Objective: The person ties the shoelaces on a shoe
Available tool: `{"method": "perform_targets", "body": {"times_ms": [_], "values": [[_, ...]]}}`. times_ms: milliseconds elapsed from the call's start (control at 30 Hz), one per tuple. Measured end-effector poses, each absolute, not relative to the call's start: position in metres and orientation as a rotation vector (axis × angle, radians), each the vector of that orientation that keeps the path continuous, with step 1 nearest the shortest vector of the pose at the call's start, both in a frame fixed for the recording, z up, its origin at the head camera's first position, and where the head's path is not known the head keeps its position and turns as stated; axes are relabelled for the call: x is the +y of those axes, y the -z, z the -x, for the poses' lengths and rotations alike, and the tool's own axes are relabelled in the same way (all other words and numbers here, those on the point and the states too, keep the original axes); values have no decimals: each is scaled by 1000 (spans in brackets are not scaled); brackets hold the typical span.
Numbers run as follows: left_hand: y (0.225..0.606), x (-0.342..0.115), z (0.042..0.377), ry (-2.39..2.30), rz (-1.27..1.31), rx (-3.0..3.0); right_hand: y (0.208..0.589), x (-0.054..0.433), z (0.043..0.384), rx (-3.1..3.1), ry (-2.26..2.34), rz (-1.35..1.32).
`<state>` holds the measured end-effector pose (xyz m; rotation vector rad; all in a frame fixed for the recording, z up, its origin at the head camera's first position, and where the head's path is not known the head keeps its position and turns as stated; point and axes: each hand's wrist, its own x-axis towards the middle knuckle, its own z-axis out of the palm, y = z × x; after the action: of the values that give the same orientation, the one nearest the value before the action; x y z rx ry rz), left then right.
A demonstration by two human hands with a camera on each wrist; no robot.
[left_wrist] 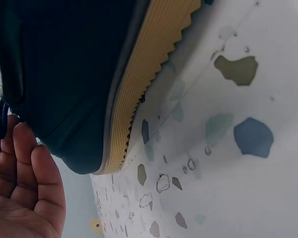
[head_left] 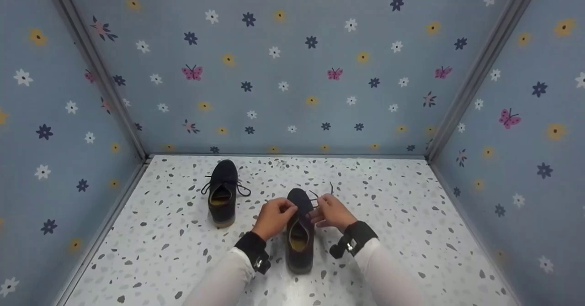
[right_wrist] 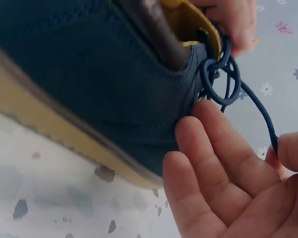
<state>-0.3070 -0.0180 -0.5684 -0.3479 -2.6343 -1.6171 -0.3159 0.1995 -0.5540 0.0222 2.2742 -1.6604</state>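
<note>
A dark blue lace-up shoe (head_left: 300, 260) stands on the floor between the two hands, toe pointing away. At its left side my left hand (head_left: 274, 217) pinches a piece of shoelace (left_wrist: 2, 119) near the tongue. My right hand (head_left: 336, 213) is at the shoe's right side. Its thumb and forefinger pinch a long strand of shoelace (right_wrist: 260, 106), while the other fingers (right_wrist: 181, 181) spread along the shoe's upper. In the right wrist view a loose loop of lace lies over the eyelets, with the left fingers (right_wrist: 236, 22) behind it.
A second dark shoe (head_left: 224, 178), its lace tied in a bow, stands farther left on the speckled white floor (head_left: 388, 196). Blue flower-patterned panels (head_left: 292, 68) enclose the floor at the back and both sides.
</note>
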Motion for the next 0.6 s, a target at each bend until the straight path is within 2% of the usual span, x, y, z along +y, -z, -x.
{"method": "perform_targets", "body": {"times_ms": [367,600], "values": [[568,-22,305,1732,268,-2625,553,200,316,2205,1864,9],[565,-23,307,1886,176,-2593,550,202,319,2104,1968,-58]]}}
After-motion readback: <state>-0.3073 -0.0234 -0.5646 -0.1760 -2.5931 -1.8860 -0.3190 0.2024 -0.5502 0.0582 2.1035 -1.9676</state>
